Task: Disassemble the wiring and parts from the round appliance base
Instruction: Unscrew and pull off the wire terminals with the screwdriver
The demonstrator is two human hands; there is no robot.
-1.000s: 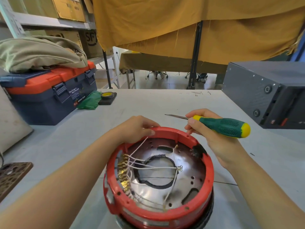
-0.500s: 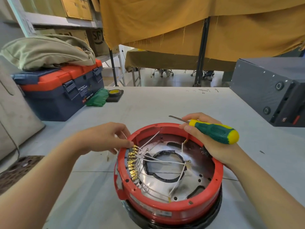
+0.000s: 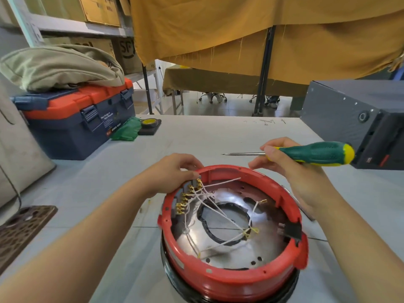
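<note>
Left hand [image 3: 172,174] is gripping the red base [image 3: 231,278] rim right by the brass terminals [image 3: 185,200]; right hand [image 3: 293,169] is wrapping the screwdriver [image 3: 314,153], tip idle; white wires [image 3: 220,213] look thin, limp, easily torn; better pulling at the crimped terminals, not mid-wire.

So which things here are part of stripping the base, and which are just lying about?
In the job:
red round base
white wires
brass terminals
screwdriver
left hand
right hand

Lying about:
toolbox
tape roll
green cloth
grey box
</note>
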